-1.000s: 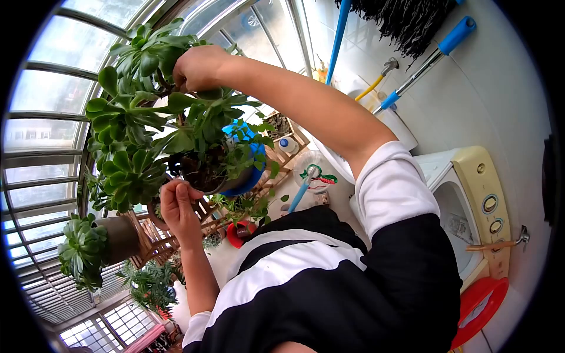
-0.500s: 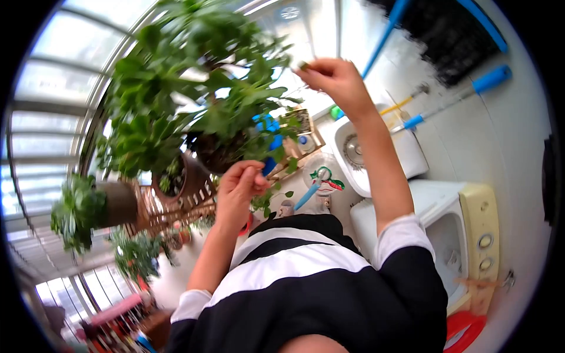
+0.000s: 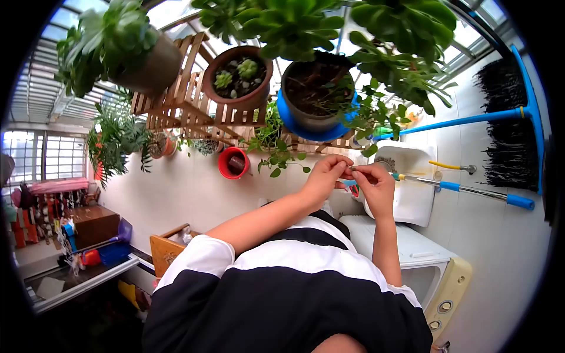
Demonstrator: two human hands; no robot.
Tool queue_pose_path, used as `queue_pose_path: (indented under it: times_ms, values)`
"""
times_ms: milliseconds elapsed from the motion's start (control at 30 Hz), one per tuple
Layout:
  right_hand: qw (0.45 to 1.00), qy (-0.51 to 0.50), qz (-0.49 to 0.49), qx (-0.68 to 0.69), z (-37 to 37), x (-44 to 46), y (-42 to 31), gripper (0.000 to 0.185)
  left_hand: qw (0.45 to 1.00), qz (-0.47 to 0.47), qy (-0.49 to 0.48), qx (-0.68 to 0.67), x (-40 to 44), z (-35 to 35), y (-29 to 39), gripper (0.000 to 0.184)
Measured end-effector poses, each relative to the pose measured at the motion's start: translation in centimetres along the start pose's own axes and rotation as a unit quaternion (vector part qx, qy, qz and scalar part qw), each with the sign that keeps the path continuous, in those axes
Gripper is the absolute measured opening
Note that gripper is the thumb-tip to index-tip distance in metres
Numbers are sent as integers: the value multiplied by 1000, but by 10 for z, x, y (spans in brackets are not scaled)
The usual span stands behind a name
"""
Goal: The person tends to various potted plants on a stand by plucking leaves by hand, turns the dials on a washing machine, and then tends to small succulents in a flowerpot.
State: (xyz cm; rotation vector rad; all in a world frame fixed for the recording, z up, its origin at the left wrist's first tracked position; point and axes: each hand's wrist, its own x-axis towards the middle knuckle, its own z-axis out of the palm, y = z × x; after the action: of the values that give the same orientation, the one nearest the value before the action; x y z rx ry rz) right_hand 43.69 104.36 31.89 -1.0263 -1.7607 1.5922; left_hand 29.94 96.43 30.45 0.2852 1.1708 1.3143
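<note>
My left hand [image 3: 325, 177] and my right hand [image 3: 375, 183] meet in front of my chest, fingertips almost touching. Between the right thumb and forefinger is a small greenish-brown piece [image 3: 352, 168], too small to name surely. The left fingers are pinched beside it; whether they grip it too is hidden. Beyond the hands, a dark pot of soil [image 3: 315, 97] stands in a blue saucer [image 3: 306, 130], with leafy succulents [image 3: 406, 26] over it. Trailing green vines [image 3: 276, 156] hang close to the left hand.
A wooden slatted rack [image 3: 176, 106] carries a brown pot [image 3: 238, 82] and a grey-brown pot [image 3: 150, 65]. Below hangs a red pot [image 3: 233, 163]. To the right are a white sink [image 3: 412, 203], a washing machine [image 3: 406, 241] and a blue-framed broom [image 3: 506, 115]. A wooden drawer [image 3: 168, 250] is lower left.
My right hand has come down from beside the foliage to meet my left hand, which has moved rightward. The view has turned, bringing the pots, red pot and left side of the room into sight.
</note>
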Motion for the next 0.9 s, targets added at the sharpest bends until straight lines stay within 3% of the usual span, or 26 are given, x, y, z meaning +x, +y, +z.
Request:
queue_pose_path:
  times_ms: [200, 367, 400, 667, 800, 900]
  values:
    - [993, -19, -61, -104, 80, -26, -10, 11, 995, 3, -12, -95, -46, -65, -12, 16]
    - [977, -55, -92, -183, 188, -57, -18, 13, 983, 23, 76, -168, -96, -146, -23, 16]
    - [962, -59, -144, -226, 208, -60, -16, 13, 980, 14, 99, -171, -108, -163, -22, 15]
    - [869, -206, -246, -376, 313, -82, -14, 13, 903, 40, 156, -398, -176, -262, -53, 12]
    - [830, -324, -260, -372, 344, -91, -15, 25, 884, 87, 233, -396, -188, -285, -71, 10]
    - [826, -382, -301, -286, 361, -90, -24, 26, 857, 95, 303, -406, -199, -310, -80, 13]
